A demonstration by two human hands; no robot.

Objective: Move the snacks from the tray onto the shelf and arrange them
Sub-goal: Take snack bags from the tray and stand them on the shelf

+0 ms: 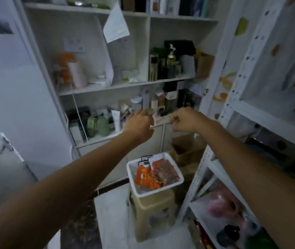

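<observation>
Head view: left grip (139, 123) and right grip (184, 121) reach far to the shelf (103, 138) edge, with a pale packet (156, 120) between them.
Left grip: fingers stretched forward and apart, holding nothing I can make out.
Right grip: fingers curled beside the packet; blur hides whether they pinch it.
Snacks (148, 177): orange and red packs lie in the tray (154, 194), near and low, on a stool (150, 212).
Risk: the packet sits at the shelf lip, so a nudge would likely drop it to the floor. A careless push could topple the bottles (154, 103) just behind it.
In the way: bottles, a tube (116, 119) and green jars (98, 125) crowd the shelf, leaving little room. A box (182, 146) stands behind the tray. A rack (206, 168) close on the right narrows the reach.
</observation>
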